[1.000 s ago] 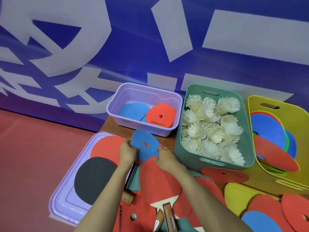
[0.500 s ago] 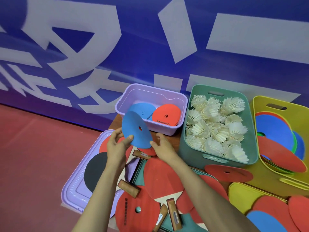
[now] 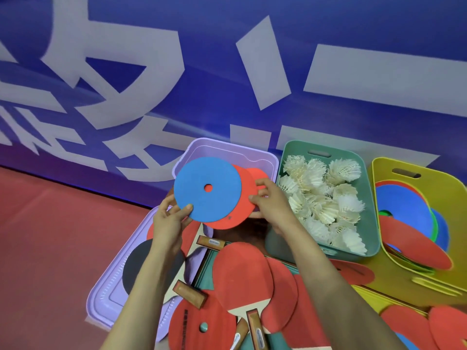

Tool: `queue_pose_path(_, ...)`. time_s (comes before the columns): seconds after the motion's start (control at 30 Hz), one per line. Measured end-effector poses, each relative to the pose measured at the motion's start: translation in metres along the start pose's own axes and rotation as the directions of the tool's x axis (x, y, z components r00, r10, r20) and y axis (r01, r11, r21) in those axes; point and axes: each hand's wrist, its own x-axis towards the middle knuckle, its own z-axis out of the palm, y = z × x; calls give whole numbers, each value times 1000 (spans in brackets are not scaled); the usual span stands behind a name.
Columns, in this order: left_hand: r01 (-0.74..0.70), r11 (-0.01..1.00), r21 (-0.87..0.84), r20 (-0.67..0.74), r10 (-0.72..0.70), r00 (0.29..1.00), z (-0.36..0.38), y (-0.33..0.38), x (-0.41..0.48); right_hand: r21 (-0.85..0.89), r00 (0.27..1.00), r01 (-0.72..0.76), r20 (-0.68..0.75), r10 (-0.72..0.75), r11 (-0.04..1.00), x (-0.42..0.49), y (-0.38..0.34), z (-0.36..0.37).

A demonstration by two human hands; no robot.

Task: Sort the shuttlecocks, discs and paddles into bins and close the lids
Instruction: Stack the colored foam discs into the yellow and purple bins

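Left hand [image 3: 169, 224]: thumb pressed on the near-left face of the blue disc [image 3: 207, 189], fingers curled behind its edge, so a pinch clamped on that disc.

Right hand [image 3: 271, 204]: thumb and curled fingers pinch the right edge of the red disc [image 3: 238, 210]. That disc sits directly behind the blue one and overlaps it, sticking out to the right and the near side.

The 2 discs are held nearly upright, faces toward the camera, in front of the purple bin [image 3: 227, 150] and hiding most of its inside. Cannot tell whether they touch the bin's near wall. Red shows through the blue disc's centre hole.

3 bins stand in a row along the far side:
- purple bin at left, part of another red disc visible inside, beyond the right hand's fingers
- green bin [image 3: 369, 213] in the middle, heaped with white shuttlecocks [image 3: 324, 200]
- yellow bin [image 3: 442, 178] at right, holding stacked blue, red and green discs

Near left: the purple lid [image 3: 108, 294] lies flat, with the black paddle [image 3: 131, 266] on it, partly under the left forearm. Near centre, between the forearms: the red paddle [image 3: 242, 271] lies across other paddles, wooden handles pointing several ways. A holed red disc [image 3: 187, 322] lies at the near edge. Loose red discs [image 3: 404, 324] lie near right.

Behind it all, a blue banner [image 3: 252, 72] with white lettering, and red floor [image 3: 50, 236] at left.
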Motion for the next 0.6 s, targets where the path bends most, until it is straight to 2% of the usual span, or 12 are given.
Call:
queue_pose_path(0.1,-38,996,87,-33,41,999,11,1,10,-294,962,174,-153,-226,940,6,-2,-9)
queue_pose_path(0.2,-37,990,137,-16,40,999,22,2,25,-513,904,196,-235,-356,836,14,-6,-21)
queue_pose_path(0.4,15,977,211,-83,3,997,51,-2,85,-496,894,182,-276,-352,849,27,-3,-35)
queue_pose_path(0.47,49,945,325,-90,-21,996,60,-6,106,-503,896,174,-276,-348,847,30,-1,-35)
queue_pose_path(0.53,55,871,489,-125,8,992,62,-9,114,-509,901,170,-267,-343,844,36,1,-31)
queue_pose_path(0.6,-24,798,602,-85,94,992,58,-13,109,-511,906,162,-263,-332,844,39,2,-27)
